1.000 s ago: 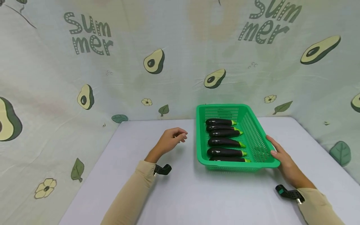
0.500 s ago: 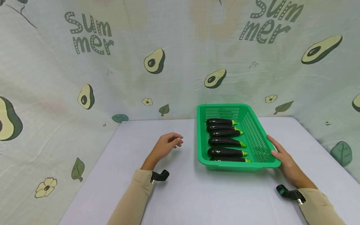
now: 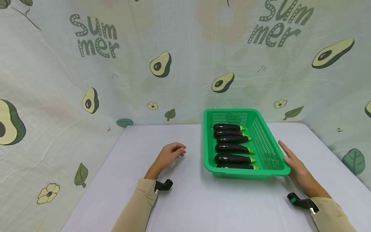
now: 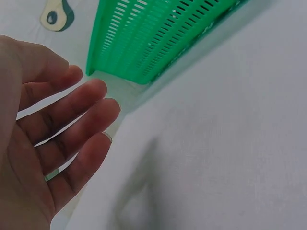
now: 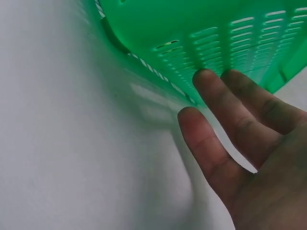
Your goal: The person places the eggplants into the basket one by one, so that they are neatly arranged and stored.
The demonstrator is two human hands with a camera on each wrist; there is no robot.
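Note:
A green plastic basket (image 3: 207, 141) with slotted walls stands on the table, right of the middle. Inside it lie several dark, glossy eggplants (image 3: 234, 148), side by side with their green stem ends to the right. My right hand (image 3: 298, 170) is at the basket's right side, fingers extended along the outside near the front corner. In the right wrist view, straight fingers (image 5: 230, 112) overlap the slotted wall from outside. To the left of the basket, my left hand (image 3: 171, 155) hovers with loosely bent fingers. The left wrist view shows its palm holding nothing, apart from the basket wall (image 4: 144, 38).
A white cloth covers the table (image 3: 203, 206). Behind and beside it hangs a pale curtain (image 3: 185, 83) printed with avocados, leaves and lettering. Each wrist carries a black strap mount, the left mount (image 3: 164, 185) and the right mount (image 3: 302, 203).
My left hand has drawn back left and toward me, away from the basket. The right hand's fingers have eased outward from the rim. Basket and eggplants stay in place.

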